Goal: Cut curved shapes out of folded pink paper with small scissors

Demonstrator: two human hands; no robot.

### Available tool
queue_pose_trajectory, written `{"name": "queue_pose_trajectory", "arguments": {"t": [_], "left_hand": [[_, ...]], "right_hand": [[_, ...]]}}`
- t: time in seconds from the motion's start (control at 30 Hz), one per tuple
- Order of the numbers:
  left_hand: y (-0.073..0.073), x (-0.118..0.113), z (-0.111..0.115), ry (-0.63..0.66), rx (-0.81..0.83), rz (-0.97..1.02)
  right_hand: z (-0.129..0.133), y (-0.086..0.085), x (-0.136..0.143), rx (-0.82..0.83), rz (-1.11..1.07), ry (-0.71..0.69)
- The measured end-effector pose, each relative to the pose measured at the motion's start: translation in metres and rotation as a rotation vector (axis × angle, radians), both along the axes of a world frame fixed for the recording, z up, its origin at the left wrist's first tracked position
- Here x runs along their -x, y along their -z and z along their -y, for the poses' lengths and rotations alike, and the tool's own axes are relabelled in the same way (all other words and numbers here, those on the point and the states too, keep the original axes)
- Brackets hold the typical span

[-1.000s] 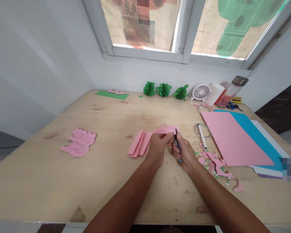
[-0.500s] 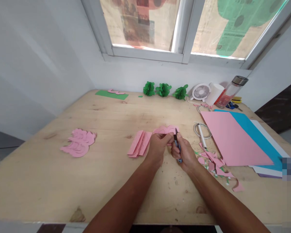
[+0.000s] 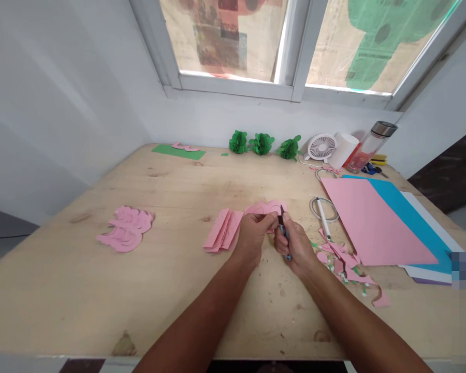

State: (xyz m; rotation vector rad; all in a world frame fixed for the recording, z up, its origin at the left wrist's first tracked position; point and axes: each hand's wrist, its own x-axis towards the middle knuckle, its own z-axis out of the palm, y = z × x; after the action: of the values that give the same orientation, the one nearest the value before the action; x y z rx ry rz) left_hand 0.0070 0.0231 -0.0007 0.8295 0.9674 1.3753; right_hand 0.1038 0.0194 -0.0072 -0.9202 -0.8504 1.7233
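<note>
My left hand (image 3: pixel 255 230) is closed, its thumb and fingers pinching a pink paper with a scalloped outline (image 3: pixel 271 205). A slim tool with a dark pointed tip and a blue-grey handle (image 3: pixel 285 239) is gripped in my right hand (image 3: pixel 297 241); its exact kind is hard to make out. The tip points away from me and meets the paper near its right end. The lower part of the paper is partly hidden by my hands. Just left of my left hand lies a pleated pink paper (image 3: pixel 222 230).
Scalloped pink cutouts (image 3: pixel 126 228) are piled at left. Scraps (image 3: pixel 347 261) and a white pen (image 3: pixel 323 218) lie right of my hands, beside a pink sheet (image 3: pixel 376 223). Green paper pom-poms (image 3: pixel 261 144), a fan (image 3: pixel 322 147) and a bottle (image 3: pixel 373 147) stand along the wall.
</note>
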Motion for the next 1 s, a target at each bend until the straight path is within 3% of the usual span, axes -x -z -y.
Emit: {"name": "queue_pose_trajectory", "arguments": {"t": [1.0], "left_hand": [[-0.002,0.0004,-0.0008,0.015,-0.004,0.003]], "right_hand": [[-0.0009,0.0007,-0.0011,-0.003,0.031,-0.003]]}}
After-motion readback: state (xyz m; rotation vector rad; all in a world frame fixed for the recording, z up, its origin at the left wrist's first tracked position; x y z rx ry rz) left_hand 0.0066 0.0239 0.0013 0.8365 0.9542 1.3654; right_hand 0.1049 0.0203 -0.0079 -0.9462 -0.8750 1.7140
